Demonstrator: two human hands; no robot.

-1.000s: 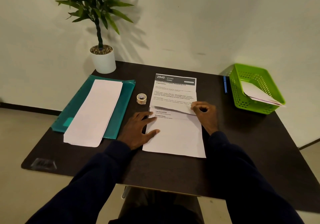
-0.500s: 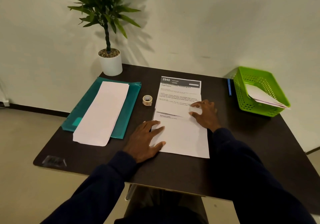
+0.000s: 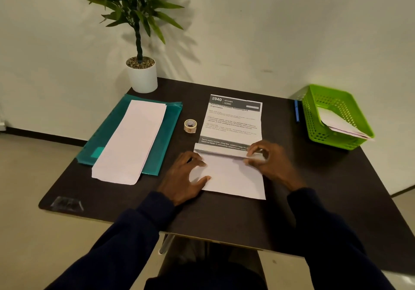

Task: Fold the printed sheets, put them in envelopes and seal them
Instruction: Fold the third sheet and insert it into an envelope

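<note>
A sheet (image 3: pixel 233 119) is laid in the middle of the table (image 3: pixel 325 188). Left of it a tape roll (image 3: pixel 190 126) is placed, and further left envelopes (image 3: pixel 132 141) are stacked on a folder (image 3: pixel 170 119). A plant (image 3: pixel 141 74) is set behind the folder. At the right a basket (image 3: pixel 336 119) is placed, with a pen (image 3: pixel 296 111) just beside it.

Person, head view | long dark navy sleeves (image 3: pixel 125 240) to both wrists | bare hands, no rings or watch visible

printed sheet (image 3: pixel 233 119) part-folded (blank back up), envelopes (image 3: pixel 132 139) stacked
</note>
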